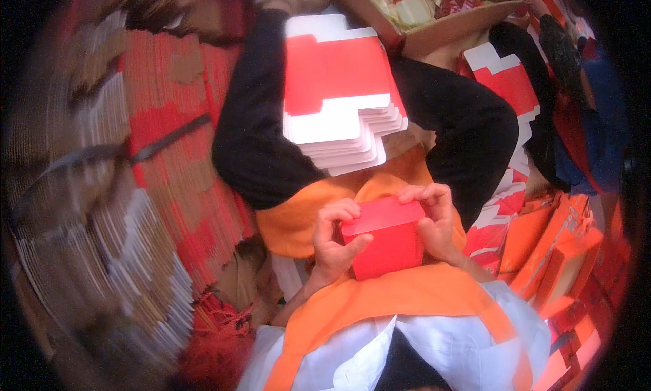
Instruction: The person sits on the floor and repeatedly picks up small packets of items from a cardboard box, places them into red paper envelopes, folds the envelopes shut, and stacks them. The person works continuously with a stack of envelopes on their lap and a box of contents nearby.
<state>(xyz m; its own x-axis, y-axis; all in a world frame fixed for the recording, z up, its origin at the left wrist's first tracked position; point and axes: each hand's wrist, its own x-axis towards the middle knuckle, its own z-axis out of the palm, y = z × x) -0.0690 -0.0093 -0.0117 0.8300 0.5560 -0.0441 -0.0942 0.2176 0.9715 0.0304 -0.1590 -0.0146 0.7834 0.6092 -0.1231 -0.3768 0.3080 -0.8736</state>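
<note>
Orange apron point(393, 293) nearest, over a white shirt point(522, 316). Red box point(388, 250) just beyond, between the hands. Left hand point(333, 247) curled partway around its left side, gripping; right hand point(437, 223) likewise at the right, fingertips on the far top edge. Probably light, thin card — stiff along folds, dentable on the panels, perhaps slightly slick. Best grip: edges and corners — gently. Farther off, stacked red-and-white blanks point(339, 72).

Red box point(386, 249): card, smooth, slight sheen
Flat blanks point(349, 66): card, smooth, matt
Bundled sheets point(173, 143): card, rough ridged edges
Apron point(400, 293): cloth, matt
Trousers point(458, 106): cloth, matt
Carton point(464, 22): cardboard, matt
Packets point(415, 10): glossy plastic-like film
</note>
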